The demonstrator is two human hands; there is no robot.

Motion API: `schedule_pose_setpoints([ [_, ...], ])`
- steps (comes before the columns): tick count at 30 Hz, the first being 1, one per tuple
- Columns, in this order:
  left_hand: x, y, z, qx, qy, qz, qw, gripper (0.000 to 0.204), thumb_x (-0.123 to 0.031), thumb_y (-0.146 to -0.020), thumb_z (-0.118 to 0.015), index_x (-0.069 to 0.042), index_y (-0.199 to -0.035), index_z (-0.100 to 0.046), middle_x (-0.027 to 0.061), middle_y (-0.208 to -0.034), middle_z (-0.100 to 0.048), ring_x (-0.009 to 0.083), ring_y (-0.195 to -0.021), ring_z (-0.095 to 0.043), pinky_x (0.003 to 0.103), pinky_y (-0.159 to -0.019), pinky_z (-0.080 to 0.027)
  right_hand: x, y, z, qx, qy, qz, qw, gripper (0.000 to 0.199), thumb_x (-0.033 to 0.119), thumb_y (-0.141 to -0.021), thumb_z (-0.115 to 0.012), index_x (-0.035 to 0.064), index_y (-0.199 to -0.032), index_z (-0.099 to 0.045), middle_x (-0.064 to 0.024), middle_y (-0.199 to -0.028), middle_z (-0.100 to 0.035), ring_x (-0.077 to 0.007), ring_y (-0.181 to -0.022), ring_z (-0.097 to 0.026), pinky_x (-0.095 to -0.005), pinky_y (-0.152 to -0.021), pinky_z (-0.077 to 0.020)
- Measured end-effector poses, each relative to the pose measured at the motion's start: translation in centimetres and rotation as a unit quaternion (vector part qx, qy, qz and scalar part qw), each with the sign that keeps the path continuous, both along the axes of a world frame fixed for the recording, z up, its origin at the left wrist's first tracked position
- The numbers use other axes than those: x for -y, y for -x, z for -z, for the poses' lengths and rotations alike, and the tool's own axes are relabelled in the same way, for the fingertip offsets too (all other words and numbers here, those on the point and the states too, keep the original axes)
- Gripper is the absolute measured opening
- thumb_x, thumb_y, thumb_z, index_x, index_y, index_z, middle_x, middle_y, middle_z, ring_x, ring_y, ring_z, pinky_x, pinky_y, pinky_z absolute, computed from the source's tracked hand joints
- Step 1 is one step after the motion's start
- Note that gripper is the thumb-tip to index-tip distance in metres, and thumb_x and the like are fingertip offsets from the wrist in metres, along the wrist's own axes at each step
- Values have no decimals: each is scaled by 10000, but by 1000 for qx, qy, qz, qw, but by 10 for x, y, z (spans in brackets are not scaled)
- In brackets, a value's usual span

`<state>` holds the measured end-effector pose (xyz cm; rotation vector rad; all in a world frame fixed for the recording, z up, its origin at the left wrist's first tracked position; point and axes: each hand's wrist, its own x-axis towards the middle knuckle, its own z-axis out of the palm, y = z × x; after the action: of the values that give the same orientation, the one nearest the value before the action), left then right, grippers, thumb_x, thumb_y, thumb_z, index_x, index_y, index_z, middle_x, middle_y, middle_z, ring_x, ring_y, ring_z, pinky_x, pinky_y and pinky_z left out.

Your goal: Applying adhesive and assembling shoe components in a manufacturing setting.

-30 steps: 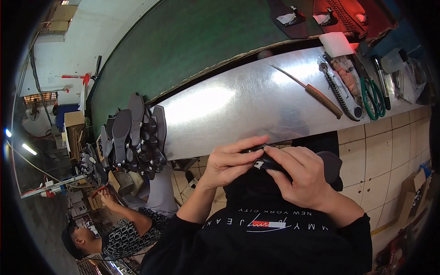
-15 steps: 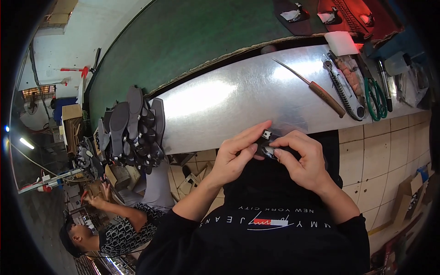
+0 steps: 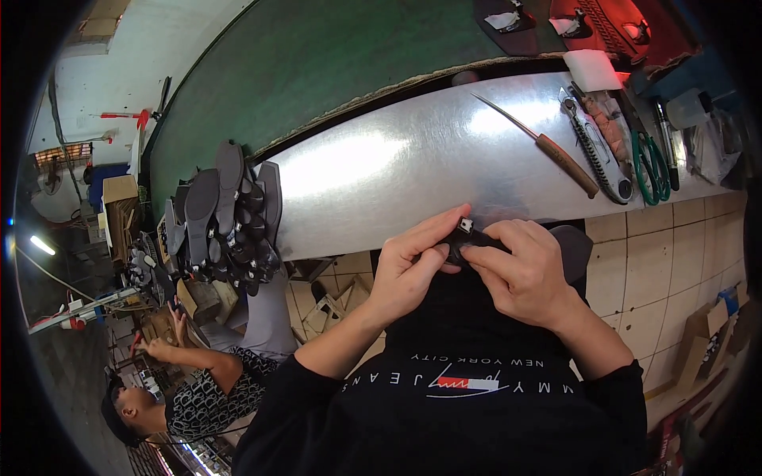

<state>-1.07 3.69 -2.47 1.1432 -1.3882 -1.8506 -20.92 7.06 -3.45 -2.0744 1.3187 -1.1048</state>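
**Pinching a black piece (image 3: 458, 239) between a footwear heap (image 3: 226, 218) and a row of tools**

Holding the black piece over the lap, just off the near edge of a metal tabletop (image 3: 381, 208), and hiding most of it behind fingers, showing only a pale square spot at its upper end. Bracing it with the left hand (image 3: 409, 268), pressing with nearly straight fingers and the thumb. Gripping it with the right hand (image 3: 522, 268), bending the fingers in close around it, and partly covering a dark sole (image 3: 574, 250) just beyond, hiding any join between the two. Facing the heap of dark soles and black straps at the left end, crowding that stretch of metal. Meeting, at the right end, a wooden-handled awl (image 3: 565, 165) lying aslant, then a utility knife (image 3: 601, 151), green-handled scissors (image 3: 652, 170) and a black marker (image 3: 665, 139) packed near one another, below a white block (image 3: 594, 71). Looking across the far edge to a green work surface (image 3: 333, 75). Sharing the room with a co-worker (image 3: 210, 397) at left and, at right, a cardboard box (image 3: 698, 341) on the tiled floor (image 3: 647, 282).
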Motion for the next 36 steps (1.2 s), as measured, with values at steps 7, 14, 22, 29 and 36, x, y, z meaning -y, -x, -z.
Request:
schedule_pose_setpoints([
  [7,7,-5,4,-15,-65,-10,998,447,69,-855,-524,-44,-1283,-593,82,-1319,-577,120,-1026,-612,224,-714,-565,5,6,-5,23,-40,-55,997,282,73,-648,-768,82,-917,-682,-81,-865,-586,-260,-735,-591,-355,-632,-464],
  [14,15,1,0,10,-88,-42,995,434,104,-779,-519,31,-1191,-636,141,-1185,-652,133,-894,-663,217,-663,-580,-3,-3,4,81,-118,-21,989,295,69,-625,-797,75,-886,-659,-82,-852,-580,-257,-754,-599,-326,-630,-468],
  [22,17,4,-4,-7,-113,-81,990,418,108,-776,-521,29,-1165,-652,150,-1181,-653,136,-884,-669,218,-649,-582,-4,-13,14,86,-5,51,995,216,114,-640,-773,122,-829,-668,-78,-827,-568,-257,-716,-595,-352,-594,-463],
  [29,14,0,-3,-72,-138,-91,984,445,-23,-879,-524,-10,-1323,-538,177,-1302,-576,151,-931,-669,226,-625,-586,-2,-5,12,62,20,41,997,224,119,-664,-763,128,-869,-673,-83,-867,-575,-256,-714,-592,-343,-606,-458],
  [36,17,-16,-1,-22,-199,-7,980,421,-129,-936,-529,8,-1334,-509,118,-1150,-645,131,-897,-661,216,-653,-557,-9,-3,-1,33,-10,30,999,317,52,-743,-719,48,-1038,-603,-60,-757,-616,-243,-619,-586,-354,-577,-438],
])
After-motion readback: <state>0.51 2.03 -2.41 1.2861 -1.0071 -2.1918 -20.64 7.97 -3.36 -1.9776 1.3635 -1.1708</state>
